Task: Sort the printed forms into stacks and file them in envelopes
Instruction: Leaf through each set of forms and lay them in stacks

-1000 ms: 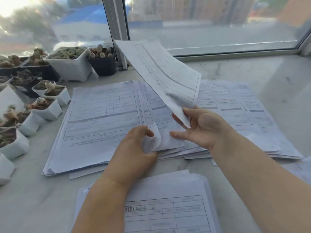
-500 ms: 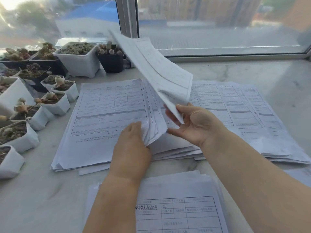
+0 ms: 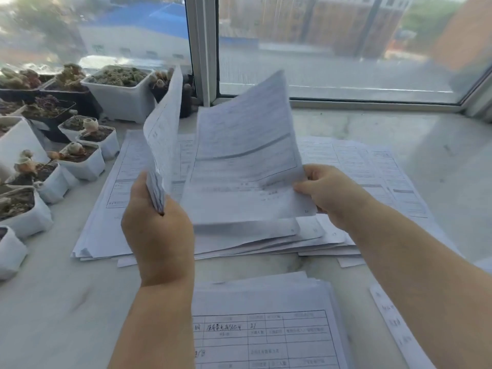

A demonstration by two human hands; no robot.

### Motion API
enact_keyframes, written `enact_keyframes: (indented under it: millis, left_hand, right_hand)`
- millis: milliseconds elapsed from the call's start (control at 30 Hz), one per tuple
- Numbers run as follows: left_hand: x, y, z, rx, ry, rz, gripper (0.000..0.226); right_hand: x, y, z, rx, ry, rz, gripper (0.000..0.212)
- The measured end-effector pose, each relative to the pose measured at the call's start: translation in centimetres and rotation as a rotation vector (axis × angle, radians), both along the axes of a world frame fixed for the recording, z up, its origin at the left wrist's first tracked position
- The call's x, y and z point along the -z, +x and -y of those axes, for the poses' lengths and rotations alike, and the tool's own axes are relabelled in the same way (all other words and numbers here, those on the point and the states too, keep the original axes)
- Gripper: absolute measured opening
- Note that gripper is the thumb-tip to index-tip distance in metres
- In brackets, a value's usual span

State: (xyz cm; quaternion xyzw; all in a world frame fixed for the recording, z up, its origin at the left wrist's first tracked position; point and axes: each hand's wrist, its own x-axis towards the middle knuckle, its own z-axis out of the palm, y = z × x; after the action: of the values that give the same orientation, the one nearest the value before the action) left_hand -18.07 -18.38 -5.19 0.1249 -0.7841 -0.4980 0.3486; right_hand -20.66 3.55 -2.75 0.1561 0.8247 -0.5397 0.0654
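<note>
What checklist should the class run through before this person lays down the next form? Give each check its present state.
1. Left hand has a firm hold on its bundle of forms: ok, fingers are curled round the lower edge.
2. Right hand holds a single sheet: cannot tell, the print is blurred and more sheets may lie behind.
3. Sheet is lifted free of the spread stack: ok, it is raised above it.
4. Form type is readable for sorting: not ok, too blurred.
5. Near stack is free to receive it: ok, its top is uncovered.
6. Plant pots are apart from the papers: ok.
</note>
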Motion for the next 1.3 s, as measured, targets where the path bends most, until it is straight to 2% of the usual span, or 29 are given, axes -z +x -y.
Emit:
enact_keyframes:
  millis: [100,200,400,500,633,700,867,1000,1100,1200,1300]
  left_hand:
    - [-0.4,0.0,0.0,0.004,-0.085,-0.029,0.019]
    - [-0.1,-0.1,-0.2,0.112,-0.137,0.006,0.034]
    - [2.2,-0.1,-0.7,0.528,-0.278,0.333,0.054]
    - [2.3,-0.1,-0.8,0.498,-0.294,0.362,0.060]
    - [1.5,0.0,-0.9,0.374,-0.358,0.204,0.054]
    - [1.3,-0.1,-0.9,0.420,-0.404,0.182,0.054]
    - [2.3,-0.4,-0.6,0.658,-0.499,0.428,0.058]
    - [2.2,-0.6,-0.1,0.799,-0.509,0.536,0.049]
    - [2.2,-1.0,-0.1,0.835,-0.405,0.660,0.051]
    - [1.2,-1.6,-1.2,0.816,-0.326,0.724,0.018]
    - [-1.3,-1.5,-1.9,0.797,-0.397,0.720,0.022]
  right_hand:
    - [0.5,-0.5,0.9,-0.072,-0.018,0.072,0.035]
    - [1.1,-1.2,1.4,-0.109,-0.060,0.136,0.029]
    - [2.1,-1.9,1.8,-0.140,-0.070,0.238,0.023]
    - [2.3,-2.0,1.7,-0.131,-0.134,0.269,0.024]
    - [2.2,-1.8,1.7,-0.139,-0.169,0.301,0.024]
    - [2.1,-1.8,1.9,-0.143,-0.151,0.302,0.025]
    - [2.0,-2.2,2.6,-0.185,0.046,0.312,0.038]
    - [0.9,-0.5,1.8,-0.083,0.264,0.125,0.033]
    - [-0.7,2.9,0.2,-0.061,0.355,-0.013,0.024]
    - [-2.3,7.5,-0.9,-0.052,0.259,-0.063,0.014]
    - [-3.3,13.4,-0.5,-0.043,0.164,-0.089,0.013]
